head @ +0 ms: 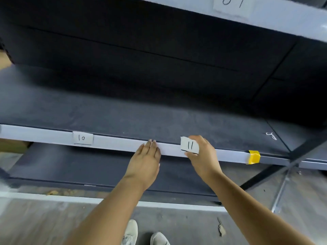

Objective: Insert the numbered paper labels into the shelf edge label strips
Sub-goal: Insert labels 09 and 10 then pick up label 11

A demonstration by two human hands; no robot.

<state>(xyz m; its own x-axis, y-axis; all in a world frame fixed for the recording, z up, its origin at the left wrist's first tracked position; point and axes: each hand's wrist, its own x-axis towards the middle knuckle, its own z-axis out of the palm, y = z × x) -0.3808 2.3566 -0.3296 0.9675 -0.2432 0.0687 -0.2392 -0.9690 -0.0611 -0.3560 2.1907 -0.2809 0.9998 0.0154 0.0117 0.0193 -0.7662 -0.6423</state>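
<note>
Head view: I look down along a dark metal shelving unit, with both of my bare arms reaching to the front edge of the middle shelf [123, 114].
Label strip: a pale strip [115, 144] runs along that shelf's front edge, slanting down to the right, and ends at a piece of yellow tape [254, 157].
Label 11: the paper label marked 11 [190, 145] sits against the strip, right of its middle, its top edge standing a little above the strip's upper line; I cannot tell whether it is seated in the strip.
Right hand: my right hand [203, 152] pinches label 11, thumb at the paper's lower edge and fingers curled behind its top and right side.
Left hand: my left hand [147, 156] lies flat with straight fingers, fingertips resting on the strip just left of label 11; it holds nothing.
Label 10: the paper label marked 10 [83, 138] sits on the same strip, well apart to the left of my hands.
Upper shelf: another paper label [231, 6] shows on the pale edge of the shelf above, its number cut off by the frame.
Floor: my two light shoes [131, 232] stand on a grey floor [53, 223] below the lowest shelf.
</note>
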